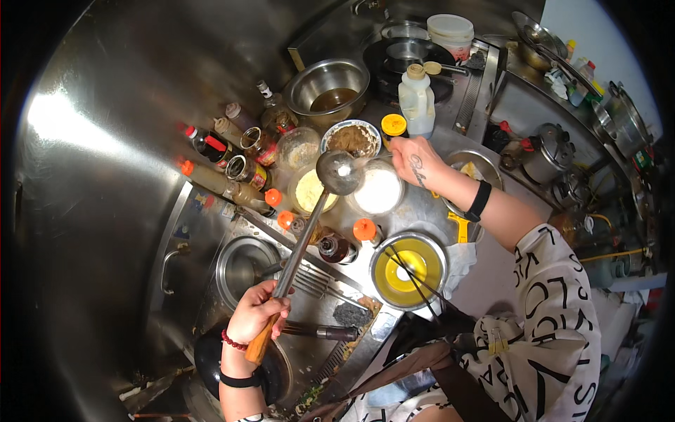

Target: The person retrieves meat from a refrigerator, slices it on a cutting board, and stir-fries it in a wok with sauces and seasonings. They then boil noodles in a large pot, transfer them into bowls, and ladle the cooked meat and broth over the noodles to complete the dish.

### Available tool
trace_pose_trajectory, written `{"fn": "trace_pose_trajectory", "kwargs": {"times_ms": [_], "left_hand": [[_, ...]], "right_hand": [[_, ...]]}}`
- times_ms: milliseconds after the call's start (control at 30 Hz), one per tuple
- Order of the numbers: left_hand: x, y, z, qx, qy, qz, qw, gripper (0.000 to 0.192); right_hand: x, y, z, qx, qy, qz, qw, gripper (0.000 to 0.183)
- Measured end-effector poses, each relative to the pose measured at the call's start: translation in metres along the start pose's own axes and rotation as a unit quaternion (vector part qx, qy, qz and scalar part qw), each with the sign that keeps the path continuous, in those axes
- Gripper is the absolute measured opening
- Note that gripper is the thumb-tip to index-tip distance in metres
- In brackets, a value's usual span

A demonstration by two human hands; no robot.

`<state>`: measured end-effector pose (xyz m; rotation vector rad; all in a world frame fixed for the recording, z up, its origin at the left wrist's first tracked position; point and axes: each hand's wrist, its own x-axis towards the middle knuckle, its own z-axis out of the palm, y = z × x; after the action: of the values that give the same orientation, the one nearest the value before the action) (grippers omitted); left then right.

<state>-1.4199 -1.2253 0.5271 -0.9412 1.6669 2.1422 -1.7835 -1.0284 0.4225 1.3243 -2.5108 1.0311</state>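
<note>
My left hand grips the wooden handle of a metal ladle. The bowl of the ladle hangs over the seasoning containers, between one of yellow powder and one of white powder. My right hand is above the white powder, its fingers curled and pointing toward the ladle bowl; something thin and blurred lies between them, too unclear to name. Beyond are a bowl of brown seasoning, a clear container of pale grains and a yellow-lidded jar.
Sauce bottles and open jars line the left. A steel basin of dark liquid and a plastic jug stand behind. Nearer are a bowl of yellow liquid with chopsticks, a steel pot and a wok.
</note>
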Motion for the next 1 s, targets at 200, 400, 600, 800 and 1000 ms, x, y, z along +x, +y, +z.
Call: {"fn": "trace_pose_trajectory", "kwargs": {"times_ms": [200,400,600,800,1000], "left_hand": [[0.001,0.006,-0.011,-0.04,-0.005,-0.016,0.999,0.022],[0.0,0.018,-0.012,0.004,0.031,-0.014,0.999,0.027],[0.004,0.028,-0.013,0.05,0.037,-0.014,0.998,0.024],[0.008,0.04,-0.02,0.015,0.041,-0.039,0.998,0.027],[0.012,0.047,-0.021,-0.058,0.037,-0.026,0.997,0.024]], "right_hand": [[-0.062,0.043,0.06,-0.032,-0.16,0.01,0.986,0.015],[-0.077,0.033,0.072,0.062,-0.132,0.136,0.98,0.016],[-0.027,0.027,0.031,0.107,-0.129,0.253,0.953,0.02],[0.038,0.006,0.031,0.012,0.014,0.02,1.0,0.011],[0.048,0.071,0.099,-0.061,-0.049,0.035,0.996,0.014]]}}
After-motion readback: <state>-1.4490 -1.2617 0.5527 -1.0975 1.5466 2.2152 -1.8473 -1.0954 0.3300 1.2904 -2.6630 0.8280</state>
